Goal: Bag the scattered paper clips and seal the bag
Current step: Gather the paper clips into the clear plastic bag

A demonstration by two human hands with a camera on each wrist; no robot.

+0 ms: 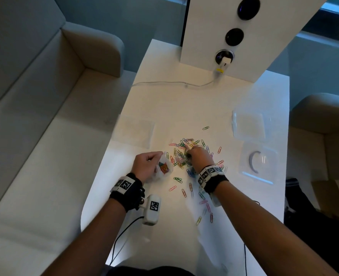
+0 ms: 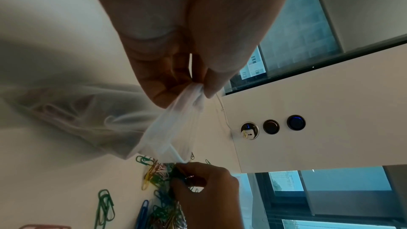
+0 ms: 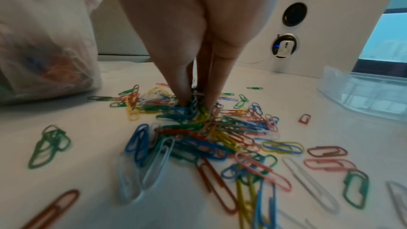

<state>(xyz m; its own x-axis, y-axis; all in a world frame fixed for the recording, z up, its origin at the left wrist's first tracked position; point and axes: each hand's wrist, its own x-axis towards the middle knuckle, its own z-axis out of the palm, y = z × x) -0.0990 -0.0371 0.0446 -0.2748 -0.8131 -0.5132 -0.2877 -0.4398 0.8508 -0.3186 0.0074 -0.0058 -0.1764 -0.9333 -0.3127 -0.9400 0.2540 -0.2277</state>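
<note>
Several coloured paper clips (image 1: 186,154) lie heaped and scattered on the white table (image 1: 184,100). My left hand (image 1: 147,163) pinches the rim of a clear plastic bag (image 1: 163,168) that holds some clips; in the left wrist view my thumb and fingers grip the bag (image 2: 167,128) at its mouth. My right hand (image 1: 196,156) reaches down into the heap, and in the right wrist view its fingertips (image 3: 184,100) close around a bunch of paper clips (image 3: 198,128). The bag (image 3: 44,41) stands to the left of the heap.
A clear plastic box (image 1: 248,124) and a clear lid (image 1: 258,162) lie at the right of the table. A white pillar with sockets (image 1: 224,36) stands at the far end, with a cable (image 1: 174,83) running left. Sofas flank the table.
</note>
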